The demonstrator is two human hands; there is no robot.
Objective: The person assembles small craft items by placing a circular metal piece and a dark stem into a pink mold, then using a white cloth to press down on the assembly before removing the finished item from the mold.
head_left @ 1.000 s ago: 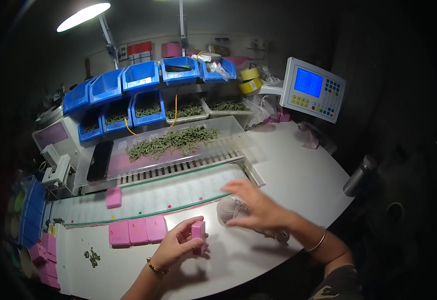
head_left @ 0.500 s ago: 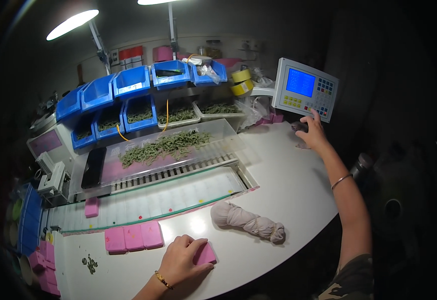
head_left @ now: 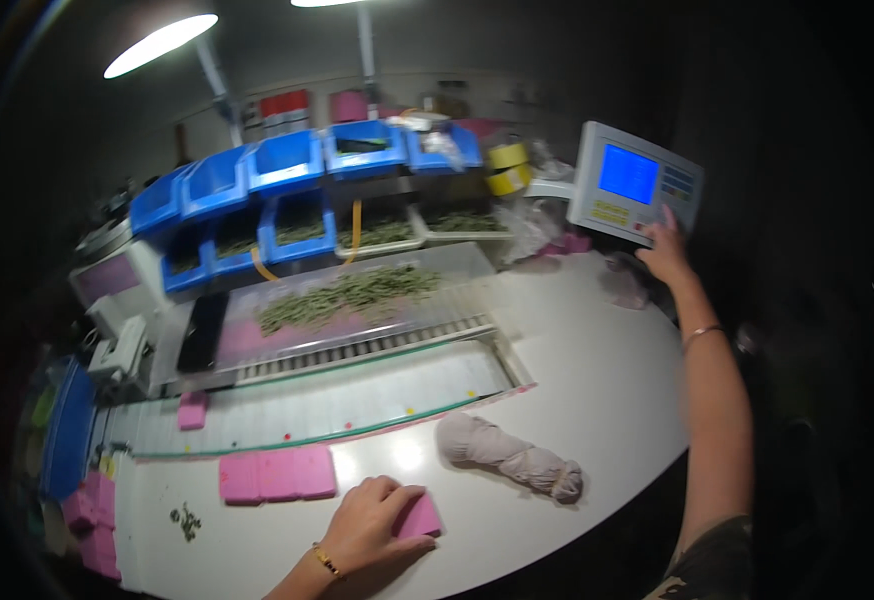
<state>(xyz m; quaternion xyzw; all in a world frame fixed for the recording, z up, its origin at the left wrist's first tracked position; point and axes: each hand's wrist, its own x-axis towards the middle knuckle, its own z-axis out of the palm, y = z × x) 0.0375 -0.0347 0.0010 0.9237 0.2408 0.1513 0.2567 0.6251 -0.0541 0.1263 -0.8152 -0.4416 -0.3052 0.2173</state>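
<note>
My left hand [head_left: 375, 525] lies on the white table with its fingers and thumb closed around a small pink box [head_left: 418, 518]. At the far right my right hand [head_left: 667, 252] reaches up to the control panel [head_left: 602, 213], one finger stretched onto its keys and nothing held. The panel's screen is lit blue. Several pink boxes [head_left: 277, 474] stand in a row left of my left hand. A tied, twisted beige cloth bundle [head_left: 507, 457] rests between my two arms.
A clear tray with curled green dried leaves [head_left: 352, 293] sits beyond the slatted conveyor [head_left: 307, 398], a black phone [head_left: 203, 333] at its left. Blue bins [head_left: 288, 163] line the back. Leaf crumbs [head_left: 187, 522] and stacked pink boxes [head_left: 100, 520] are at left.
The whole view has shifted slightly, with some blur. My right hand's finger has moved higher over the panel's keys. My left hand stays on the same pink box.
</note>
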